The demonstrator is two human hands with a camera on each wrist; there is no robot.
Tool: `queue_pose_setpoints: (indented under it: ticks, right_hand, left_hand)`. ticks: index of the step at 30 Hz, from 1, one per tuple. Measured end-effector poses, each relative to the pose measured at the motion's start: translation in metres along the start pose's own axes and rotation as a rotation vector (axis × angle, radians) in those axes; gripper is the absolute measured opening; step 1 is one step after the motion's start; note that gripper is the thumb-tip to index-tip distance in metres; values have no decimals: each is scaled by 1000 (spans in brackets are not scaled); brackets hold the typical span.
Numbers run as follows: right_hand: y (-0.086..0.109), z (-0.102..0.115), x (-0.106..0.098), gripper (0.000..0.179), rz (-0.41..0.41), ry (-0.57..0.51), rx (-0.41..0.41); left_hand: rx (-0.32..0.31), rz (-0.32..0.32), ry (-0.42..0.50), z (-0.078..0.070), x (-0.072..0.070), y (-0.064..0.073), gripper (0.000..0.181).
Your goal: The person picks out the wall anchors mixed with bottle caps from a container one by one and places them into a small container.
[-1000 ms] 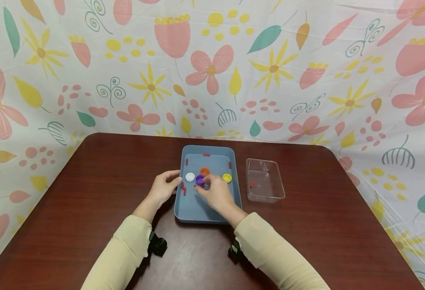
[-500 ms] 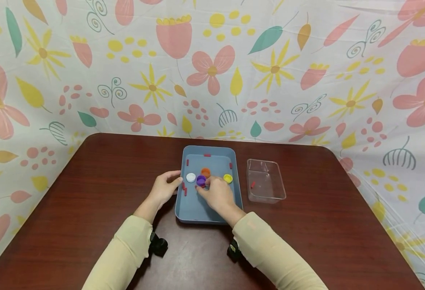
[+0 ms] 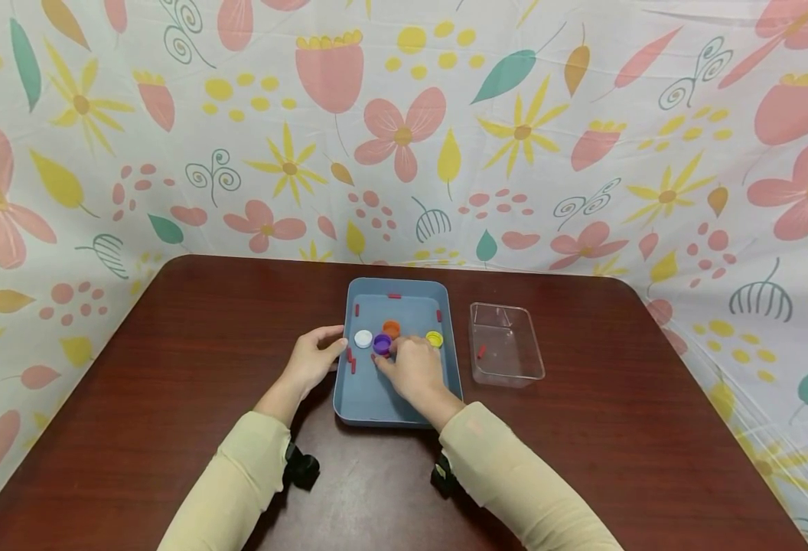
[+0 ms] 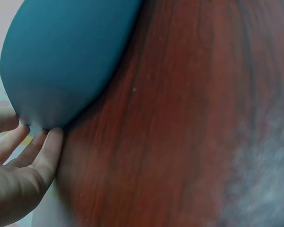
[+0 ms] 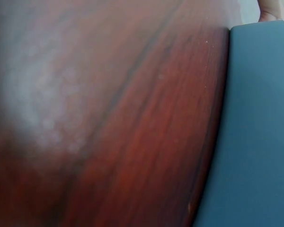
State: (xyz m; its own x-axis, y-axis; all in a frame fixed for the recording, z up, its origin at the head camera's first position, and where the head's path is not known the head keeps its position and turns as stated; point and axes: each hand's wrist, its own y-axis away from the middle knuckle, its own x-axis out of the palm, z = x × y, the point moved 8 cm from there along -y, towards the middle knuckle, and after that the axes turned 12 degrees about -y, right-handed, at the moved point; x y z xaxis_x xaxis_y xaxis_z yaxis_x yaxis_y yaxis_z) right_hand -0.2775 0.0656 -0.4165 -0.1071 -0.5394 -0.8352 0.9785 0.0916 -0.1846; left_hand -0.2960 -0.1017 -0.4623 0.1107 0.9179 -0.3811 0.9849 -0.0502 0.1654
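Note:
In the head view my left hand (image 3: 310,358) grips the left rim of the blue-grey tray (image 3: 397,402), thumb at the rim and fingers along the outer wall. The left wrist view shows those fingertips against the tray's side. My right hand (image 3: 418,373) reaches into the tray, fingers curled, pinching a small red stick (image 3: 386,354) just below a purple bottle cap (image 3: 382,343); the hand covers part of it. An orange cap (image 3: 392,329) lies just behind, a white cap (image 3: 363,338) to the left and a yellow cap (image 3: 434,338) to the right.
Several other red sticks lie in the tray, such as one red stick (image 3: 394,296) at its far end. Right of the tray stands a clear plastic box (image 3: 506,378) holding one red piece (image 3: 481,352). Both rest on a dark wooden table (image 3: 610,428) before a flowered cloth (image 3: 404,207).
The view shifts very slightly. My right fingers move a little at the purple cap, while my left hand stays at the tray's rim.

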Motion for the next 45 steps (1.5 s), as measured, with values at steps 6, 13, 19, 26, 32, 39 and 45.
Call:
queue_pose_setpoints:
  ticks: [6, 13, 19, 26, 32, 39, 45]
  right_hand:
    - [-1, 1, 1, 30, 6, 10, -10]
    - [-3, 0, 2, 39, 0, 28, 2]
    - [-5, -1, 4, 41, 2, 62, 15]
    - [-4, -2, 5, 32, 22, 59, 5]
    - [-2, -2, 4, 25, 43, 67, -13]
    - [-1, -3, 4, 19, 81, 43, -4]
    - [0, -9, -2, 19, 85, -46, 15]
  left_hand:
    - [1, -2, 11, 1, 1, -1, 40]
    - [-5, -5, 12, 2, 1, -1, 39]
    - [-3, -5, 12, 1, 0, 0, 39]
    - [-4, 6, 22, 0, 1, 0, 40]
    - [-7, 1, 4, 0, 1, 1, 40]
    - [-20, -13, -18, 2, 0, 1, 39]
    - [-18, -17, -18, 1, 0, 1, 38]
